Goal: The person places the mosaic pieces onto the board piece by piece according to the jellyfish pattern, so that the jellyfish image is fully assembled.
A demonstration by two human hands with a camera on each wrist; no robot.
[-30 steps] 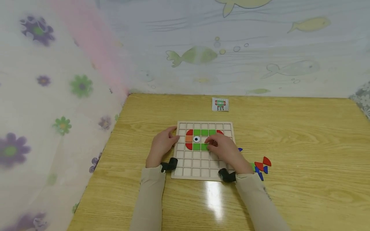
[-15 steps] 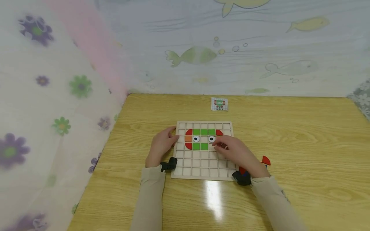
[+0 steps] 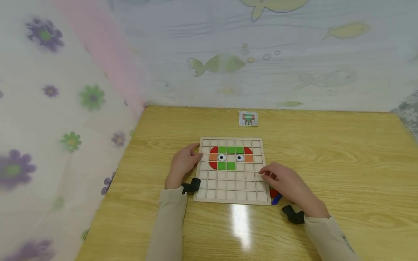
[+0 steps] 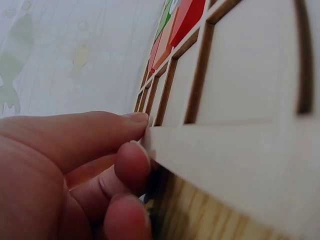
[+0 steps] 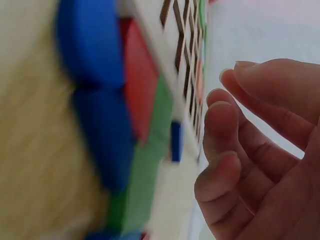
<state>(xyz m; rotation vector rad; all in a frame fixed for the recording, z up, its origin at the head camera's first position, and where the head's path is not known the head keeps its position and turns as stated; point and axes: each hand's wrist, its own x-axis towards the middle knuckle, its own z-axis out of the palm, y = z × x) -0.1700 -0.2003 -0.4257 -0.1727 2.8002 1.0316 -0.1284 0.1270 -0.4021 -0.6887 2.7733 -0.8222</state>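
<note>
grid board (image 3: 232, 188): left hand (image 3: 181, 164) presses fingertips on its near edge, steadying it; right hand (image 3: 287, 185), loosely curled and empty, hovers over loose pieces (image 3: 275, 195) beneath it.

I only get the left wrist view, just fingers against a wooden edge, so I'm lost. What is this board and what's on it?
Observer: It's a gridded wooden board on a table, with green, red and orange tiles plus two eyes set in its upper rows.
Operator: Where's the right hand?
Observer: The right hand hovers at the board's right edge, holding nothing.
Operator: Any spare pieces?
Observer: Yes, loose blue, red and green pieces lie beside that edge, under the hand.
</note>
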